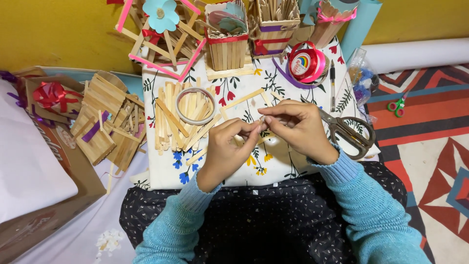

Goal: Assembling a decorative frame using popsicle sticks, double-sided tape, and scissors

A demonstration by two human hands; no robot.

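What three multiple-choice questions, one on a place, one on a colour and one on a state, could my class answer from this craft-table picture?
1. Where does the white ring lie?
A. On the pile of wooden sticks
B. On the patterned rug
C. Inside the cardboard box

2. What colour are the handles of the small scissors on the rug?
A. Blue
B. Green and red
C. Black

3. How are the two hands placed?
A. Both flat on the cloth
B. One holds the large scissors
C. Fingertips brought together over the flowered cloth

Answers:
1. A, since the ring rests on top of the sticks.
2. B, since one loop is green and the other red.
3. C, since the left hand and right hand meet at the fingertips, pinching something small, while the large scissors lie untouched beside them.
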